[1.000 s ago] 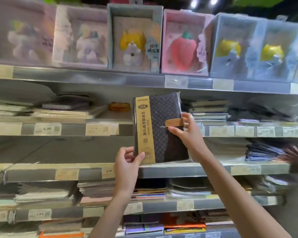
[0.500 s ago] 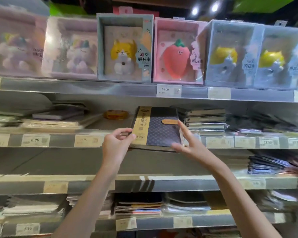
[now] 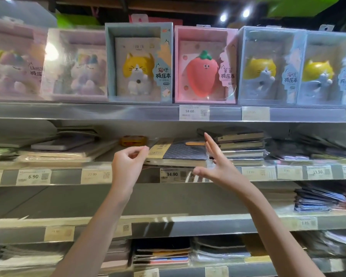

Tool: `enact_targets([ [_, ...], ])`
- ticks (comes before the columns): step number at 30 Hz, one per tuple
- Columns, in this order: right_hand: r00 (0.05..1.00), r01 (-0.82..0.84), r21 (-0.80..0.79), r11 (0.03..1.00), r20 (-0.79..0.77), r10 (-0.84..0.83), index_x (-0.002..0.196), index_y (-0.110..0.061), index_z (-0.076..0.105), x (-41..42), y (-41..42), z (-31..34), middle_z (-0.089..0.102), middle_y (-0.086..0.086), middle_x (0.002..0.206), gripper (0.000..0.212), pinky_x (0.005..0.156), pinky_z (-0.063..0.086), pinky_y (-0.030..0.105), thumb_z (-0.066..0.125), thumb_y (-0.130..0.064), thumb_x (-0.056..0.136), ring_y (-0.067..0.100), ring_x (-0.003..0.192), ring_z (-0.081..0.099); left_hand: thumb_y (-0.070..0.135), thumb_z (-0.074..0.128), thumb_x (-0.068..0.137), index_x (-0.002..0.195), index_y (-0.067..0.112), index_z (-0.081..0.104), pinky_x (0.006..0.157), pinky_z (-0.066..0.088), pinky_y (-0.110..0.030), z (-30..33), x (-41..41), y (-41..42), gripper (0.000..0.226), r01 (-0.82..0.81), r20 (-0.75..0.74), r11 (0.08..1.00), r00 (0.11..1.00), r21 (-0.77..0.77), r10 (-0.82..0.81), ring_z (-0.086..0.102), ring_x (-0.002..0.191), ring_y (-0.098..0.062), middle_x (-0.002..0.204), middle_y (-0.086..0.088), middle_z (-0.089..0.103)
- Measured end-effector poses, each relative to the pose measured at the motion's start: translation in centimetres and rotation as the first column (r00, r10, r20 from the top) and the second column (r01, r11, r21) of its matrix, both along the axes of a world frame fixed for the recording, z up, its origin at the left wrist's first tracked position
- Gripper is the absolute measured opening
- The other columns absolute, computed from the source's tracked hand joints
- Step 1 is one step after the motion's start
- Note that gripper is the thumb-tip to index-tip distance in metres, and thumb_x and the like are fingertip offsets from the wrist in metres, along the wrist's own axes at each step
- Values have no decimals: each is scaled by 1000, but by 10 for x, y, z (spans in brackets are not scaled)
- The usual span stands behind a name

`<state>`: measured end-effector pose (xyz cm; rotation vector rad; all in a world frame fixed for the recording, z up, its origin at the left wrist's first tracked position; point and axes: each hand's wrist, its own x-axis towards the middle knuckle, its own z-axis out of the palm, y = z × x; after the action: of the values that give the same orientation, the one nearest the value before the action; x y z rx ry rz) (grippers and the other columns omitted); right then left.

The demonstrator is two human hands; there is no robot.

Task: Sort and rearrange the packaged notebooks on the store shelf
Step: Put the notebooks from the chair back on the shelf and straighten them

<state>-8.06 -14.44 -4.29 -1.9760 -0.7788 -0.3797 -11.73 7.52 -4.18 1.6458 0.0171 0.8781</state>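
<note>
Left hand (image 3: 126, 166) fingers curled at notebook (image 3: 180, 151) corner, grip unclear; right hand (image 3: 218, 168) fingers straight, spread, beside stack (image 3: 242, 144).

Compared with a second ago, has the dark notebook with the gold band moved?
Yes. The dark notebook, held upright before, has gone up and back: it lies flat on the shelf above the 34.90 tag.

Grey metal shelving (image 3: 88, 112), ceiling spotlights (image 3: 246, 13)

Blurred pink clear-fronted unicorn box (image 3: 12, 64), cut off at left. Right hand (image 3: 220, 166) covers the dark plastic-wrapped notebook's (image 3: 182, 151) right edge. White shelf price label (image 3: 255, 113) unreadable.
</note>
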Motion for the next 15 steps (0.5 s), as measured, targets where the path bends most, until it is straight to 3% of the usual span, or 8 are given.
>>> enact_targets([
  [3, 997, 74, 35, 997, 6, -74, 148, -33, 7, 7, 2, 7, 20, -4, 154, 109, 110, 25, 29, 63, -66, 61, 7, 140, 19, 34, 61, 87, 104, 17, 70, 83, 44, -20, 0, 7, -4, 25, -1, -6, 1000, 1000, 16, 1, 60, 93, -5, 96, 7, 69],
  [6, 966, 206, 73, 976, 141, -215, 147, -26, 17, 17, 4, 10, 30, -2, 150, 100, 112, 28, 36, 68, -57, 66, 11, 141, 20, 40, 62, 84, 113, 17, 66, 78, 38, -13, 0, 18, -11, 37, 9, -38, 999, 999, 46, -7, 56, 95, -4, 105, 6, 66],
  [9, 862, 447, 18, 894, 258, -436, 145, -20, 25, 34, 4, 10, 32, 2, 148, 86, 114, 22, 42, 68, -50, 75, 19, 142, 10, 43, 66, 80, 127, 12, 56, 90, 37, -19, -1, 35, -14, 57, 17, -102, 977, 995, 211, 4, 53, 110, -12, 125, -3, 57],
  [11, 769, 594, -75, 801, 347, -537, 141, -13, 34, 47, 6, 12, 40, 8, 143, 79, 114, 20, 47, 64, -51, 78, 27, 139, 18, 45, 67, 77, 132, 7, 49, 98, 37, -29, 1, 50, -15, 69, 1, -190, 937, 979, 350, 70, 47, 121, -22, 131, -10, 48],
  [13, 670, 686, -101, 721, 474, -572, 126, -6, 50, 60, 7, 12, 56, 15, 123, 68, 104, 32, 54, 66, -50, 77, 37, 125, 38, 50, 67, 76, 122, -1, 54, 98, 40, -41, 4, 65, -16, 71, -20, -243, 908, 961, 418, 133, 47, 119, -32, 125, -20, 52],
  [15, 612, 729, -84, 680, 524, -592, 108, -3, 59, 72, 7, 8, 63, 18, 104, 56, 92, 42, 57, 72, -45, 73, 41, 109, 51, 52, 66, 76, 101, -3, 60, 87, 43, -43, 8, 76, -20, 61, -44, -257, 881, 949, 470, 185, 49, 113, -35, 111, -21, 59],
])
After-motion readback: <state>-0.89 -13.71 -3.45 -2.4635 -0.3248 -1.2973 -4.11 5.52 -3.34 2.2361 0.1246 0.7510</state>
